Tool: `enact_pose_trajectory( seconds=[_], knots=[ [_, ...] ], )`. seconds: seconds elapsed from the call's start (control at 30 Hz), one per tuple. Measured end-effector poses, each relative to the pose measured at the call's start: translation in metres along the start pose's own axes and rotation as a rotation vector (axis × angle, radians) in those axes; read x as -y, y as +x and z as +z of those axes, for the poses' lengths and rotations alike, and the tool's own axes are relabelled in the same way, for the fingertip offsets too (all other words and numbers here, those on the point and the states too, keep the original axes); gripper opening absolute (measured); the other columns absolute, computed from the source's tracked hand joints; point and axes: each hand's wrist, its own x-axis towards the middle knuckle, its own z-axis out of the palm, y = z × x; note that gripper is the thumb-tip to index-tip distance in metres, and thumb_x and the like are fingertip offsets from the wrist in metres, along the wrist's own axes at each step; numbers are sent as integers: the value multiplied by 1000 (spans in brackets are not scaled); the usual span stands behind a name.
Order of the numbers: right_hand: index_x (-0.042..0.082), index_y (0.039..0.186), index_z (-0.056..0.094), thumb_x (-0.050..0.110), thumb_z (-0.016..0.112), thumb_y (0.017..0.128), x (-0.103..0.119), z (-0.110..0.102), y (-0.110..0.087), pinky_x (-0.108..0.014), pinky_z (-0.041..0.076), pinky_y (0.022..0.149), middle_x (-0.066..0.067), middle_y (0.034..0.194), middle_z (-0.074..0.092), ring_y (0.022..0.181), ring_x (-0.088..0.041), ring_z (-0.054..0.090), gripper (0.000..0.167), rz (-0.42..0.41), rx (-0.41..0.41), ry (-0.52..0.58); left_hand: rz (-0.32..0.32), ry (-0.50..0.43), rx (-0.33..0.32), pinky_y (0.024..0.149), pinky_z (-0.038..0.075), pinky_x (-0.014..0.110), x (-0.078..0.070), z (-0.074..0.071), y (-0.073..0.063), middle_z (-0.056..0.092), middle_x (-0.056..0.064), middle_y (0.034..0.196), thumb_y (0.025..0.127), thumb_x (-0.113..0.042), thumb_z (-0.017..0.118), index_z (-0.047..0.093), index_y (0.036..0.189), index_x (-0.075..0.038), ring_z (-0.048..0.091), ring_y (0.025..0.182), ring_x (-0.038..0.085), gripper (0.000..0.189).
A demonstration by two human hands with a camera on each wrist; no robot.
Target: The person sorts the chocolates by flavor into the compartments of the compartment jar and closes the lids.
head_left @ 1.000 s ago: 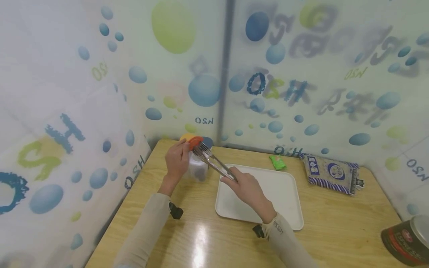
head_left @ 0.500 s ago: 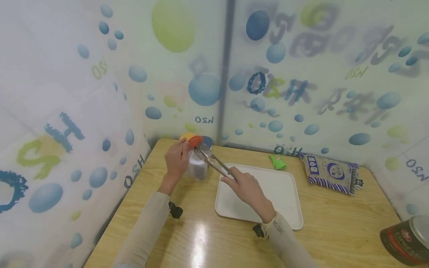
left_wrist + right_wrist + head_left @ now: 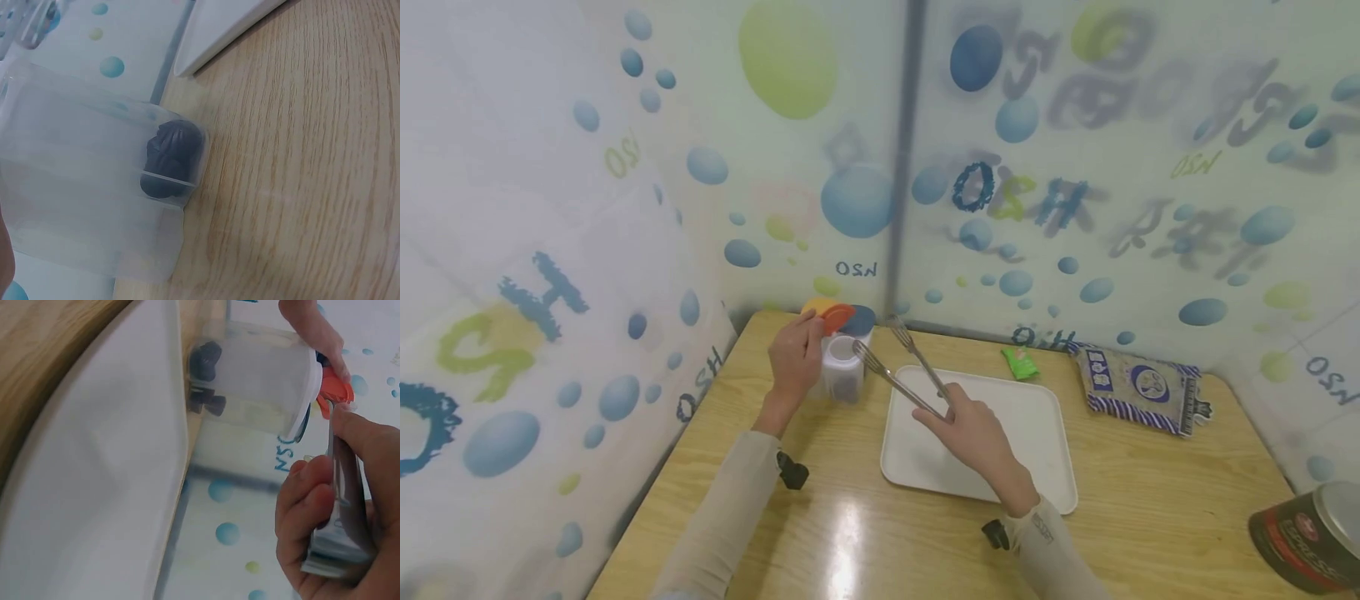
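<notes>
My left hand (image 3: 793, 357) pinches a raised orange-red flip lid (image 3: 837, 318) on a translucent plastic container (image 3: 844, 377) at the table's back left. The container has compartments, and a yellow lid (image 3: 817, 307) and a blue lid (image 3: 857, 321) show behind the raised one. Dark lumps (image 3: 170, 159) lie at the bottom of the container in the left wrist view; their kind is unclear. My right hand (image 3: 973, 435) grips metal tongs (image 3: 884, 374) with their arms spread apart. One tip is beside the uncovered round opening, the other farther right; nothing shows between them.
A white tray (image 3: 1000, 450) lies under the right hand. Behind it is a small green packet (image 3: 1020, 363), with a blue-and-white printed bag (image 3: 1138, 387) farther right. A dark espresso can (image 3: 1303, 533) stands at the right edge. Patterned walls (image 3: 820, 200) enclose the table.
The tongs have pulled back rightward from the container opening, and their arms have spread. My right hand has shifted slightly right. The left hand still holds the lid up in the same place.
</notes>
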Motion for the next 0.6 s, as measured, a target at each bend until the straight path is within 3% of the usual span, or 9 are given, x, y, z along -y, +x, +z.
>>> enact_pose_trajectory(
  seconds=[0.23, 0.6],
  knots=[
    [7, 130, 52, 61, 65, 88, -30, -7, -13, -28, 37, 47, 0, 66, 56, 51, -13, 46, 69, 71, -43, 22, -7, 8, 4, 80, 58, 52, 1, -2, 0, 77, 17, 98, 99, -22, 54, 55, 56, -2, 74, 99, 33, 47],
    [4, 137, 42, 68, 52, 92, -87, -28, -40, -28, 40, 47, -2, 69, 60, 55, -14, 54, 79, 244, -79, 46, 4, 4, -9, 76, 57, 52, 0, -1, 0, 77, 18, 98, 98, -21, 57, 50, 53, -3, 74, 97, 33, 48]
  ],
)
